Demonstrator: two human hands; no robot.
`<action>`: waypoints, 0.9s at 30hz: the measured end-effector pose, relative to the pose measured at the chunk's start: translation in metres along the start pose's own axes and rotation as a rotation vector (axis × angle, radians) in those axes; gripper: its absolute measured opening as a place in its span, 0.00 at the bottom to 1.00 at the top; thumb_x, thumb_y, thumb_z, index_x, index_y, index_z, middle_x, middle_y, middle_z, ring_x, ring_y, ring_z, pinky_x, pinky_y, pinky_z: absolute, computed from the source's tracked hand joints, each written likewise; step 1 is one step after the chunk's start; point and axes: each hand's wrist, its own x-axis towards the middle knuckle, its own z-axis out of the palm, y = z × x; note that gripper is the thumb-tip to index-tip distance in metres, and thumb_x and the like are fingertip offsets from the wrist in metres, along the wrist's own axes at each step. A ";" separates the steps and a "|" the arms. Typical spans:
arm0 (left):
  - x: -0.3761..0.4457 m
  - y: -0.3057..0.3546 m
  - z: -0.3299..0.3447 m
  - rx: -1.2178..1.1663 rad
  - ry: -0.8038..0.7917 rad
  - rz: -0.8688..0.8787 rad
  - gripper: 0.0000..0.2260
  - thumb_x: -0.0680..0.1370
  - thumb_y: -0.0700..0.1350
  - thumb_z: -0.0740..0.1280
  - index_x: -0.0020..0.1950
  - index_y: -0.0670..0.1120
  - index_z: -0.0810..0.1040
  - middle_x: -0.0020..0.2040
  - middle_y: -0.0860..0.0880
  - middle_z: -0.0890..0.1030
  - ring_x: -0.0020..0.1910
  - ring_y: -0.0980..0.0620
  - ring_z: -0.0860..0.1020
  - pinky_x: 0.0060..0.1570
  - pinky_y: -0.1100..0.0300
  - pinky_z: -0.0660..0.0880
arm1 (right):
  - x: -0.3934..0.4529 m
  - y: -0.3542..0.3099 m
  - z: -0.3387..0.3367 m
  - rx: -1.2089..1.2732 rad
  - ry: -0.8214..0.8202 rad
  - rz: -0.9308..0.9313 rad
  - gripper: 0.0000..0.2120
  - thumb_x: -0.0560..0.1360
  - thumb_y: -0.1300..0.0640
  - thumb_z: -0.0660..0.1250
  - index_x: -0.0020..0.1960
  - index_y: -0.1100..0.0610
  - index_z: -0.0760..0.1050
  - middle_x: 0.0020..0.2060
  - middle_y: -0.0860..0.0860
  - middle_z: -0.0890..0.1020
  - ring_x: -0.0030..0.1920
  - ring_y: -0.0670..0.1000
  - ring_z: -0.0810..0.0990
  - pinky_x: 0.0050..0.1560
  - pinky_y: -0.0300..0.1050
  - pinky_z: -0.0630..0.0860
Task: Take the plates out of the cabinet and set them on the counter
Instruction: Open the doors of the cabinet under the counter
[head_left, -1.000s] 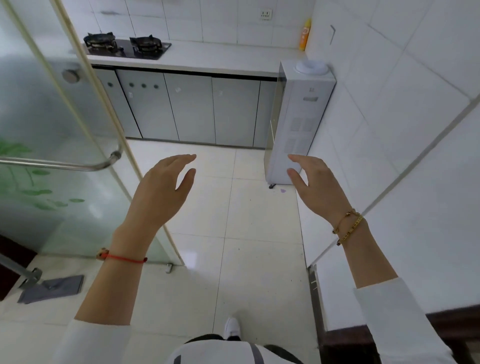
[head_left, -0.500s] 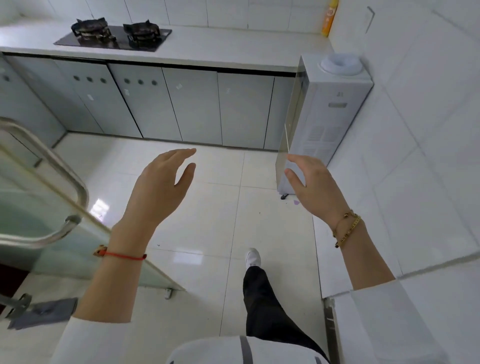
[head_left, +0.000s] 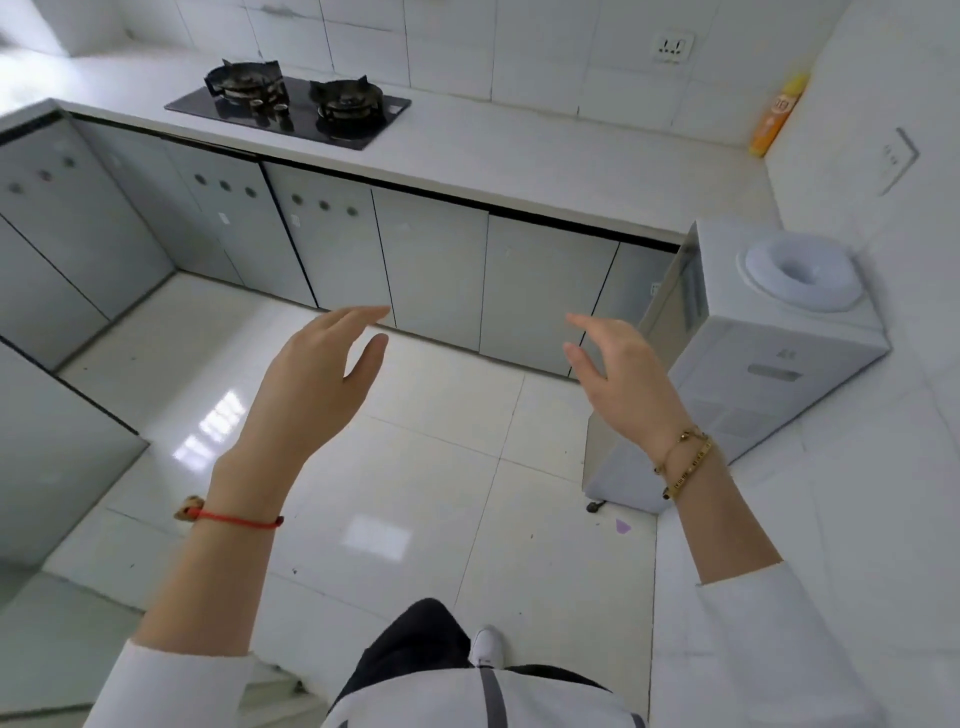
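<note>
Two hands up in front, holding nothing: left hand (head_left: 311, 384) w/ fingers relaxed and spread, thumb apart; right hand (head_left: 623, 384) same, fingers loosely extended, palms facing each other w/ open air between. One red string bracelet (head_left: 234, 517) on left wrist, two gold bracelets (head_left: 683, 460) on right wrist. Ahead of the hands: a row of grey cabinet doors (head_left: 431, 270), all closed; no plates in view, so can't tell where they sit. Above the doors one white tabletop (head_left: 519, 161), w/ one black two-burner stove (head_left: 291, 106) ahead-left of the left hand and one orange bottle (head_left: 776, 114) far ahead-right in the corner. One white water dispenser (head_left: 769, 338) just right of the right hand, against the tiled wall. Vs. half a sec ago: the glass door and its handle on the left are gone from view, cabinets sit closer, more tabletop shows; hands keep the same pose. Tiled floor (head_left: 415, 467) under and between the hands lies open up to the cabinet bases; a second cabinet run edges it left of the left hand.
</note>
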 end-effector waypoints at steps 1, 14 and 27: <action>0.014 -0.005 0.003 0.005 0.006 -0.015 0.15 0.82 0.48 0.60 0.68 0.50 0.74 0.64 0.51 0.79 0.62 0.49 0.77 0.61 0.50 0.74 | 0.019 0.004 0.002 0.000 -0.006 -0.006 0.20 0.81 0.50 0.56 0.70 0.56 0.68 0.65 0.52 0.75 0.68 0.51 0.69 0.70 0.48 0.65; 0.220 -0.104 0.058 0.055 0.033 -0.114 0.15 0.81 0.48 0.60 0.68 0.50 0.75 0.62 0.49 0.80 0.57 0.46 0.79 0.57 0.53 0.75 | 0.268 0.043 0.070 0.025 -0.064 -0.057 0.20 0.81 0.49 0.56 0.71 0.55 0.67 0.67 0.51 0.73 0.69 0.49 0.68 0.68 0.41 0.62; 0.450 -0.176 0.074 0.065 -0.037 -0.067 0.16 0.82 0.48 0.59 0.69 0.50 0.73 0.64 0.50 0.78 0.62 0.48 0.77 0.59 0.53 0.74 | 0.493 0.045 0.109 0.072 -0.019 -0.034 0.19 0.81 0.49 0.56 0.69 0.54 0.68 0.65 0.49 0.74 0.68 0.48 0.67 0.69 0.41 0.63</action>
